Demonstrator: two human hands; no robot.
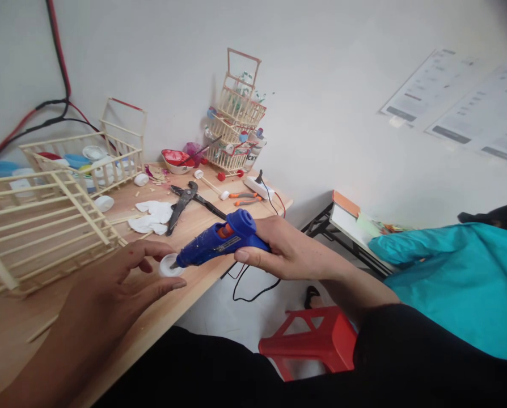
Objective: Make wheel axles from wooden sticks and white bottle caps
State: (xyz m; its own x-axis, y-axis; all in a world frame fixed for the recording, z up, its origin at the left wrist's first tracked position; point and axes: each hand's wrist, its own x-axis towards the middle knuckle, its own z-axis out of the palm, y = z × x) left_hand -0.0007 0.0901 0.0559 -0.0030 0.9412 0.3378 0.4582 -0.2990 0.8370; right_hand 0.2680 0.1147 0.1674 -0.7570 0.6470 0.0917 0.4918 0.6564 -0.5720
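Note:
My right hand (279, 249) grips a blue glue gun (219, 241), its nozzle pressed onto a small white bottle cap (168, 266) near the table's front edge. My left hand (121, 283) pinches that cap between thumb and fingers and holds it on the wooden table (160, 317). A cart-like frame of wooden sticks (36, 226) lies just left of my left hand.
Black pliers (181, 204), white scraps (153, 216), a second stick basket with caps (92, 158), a stack of small stick carts (239, 124), a red bowl (174, 160) and a power strip (257, 187) sit farther back. A red stool (313, 340) stands below. A person's teal sleeve (453, 272) is at right.

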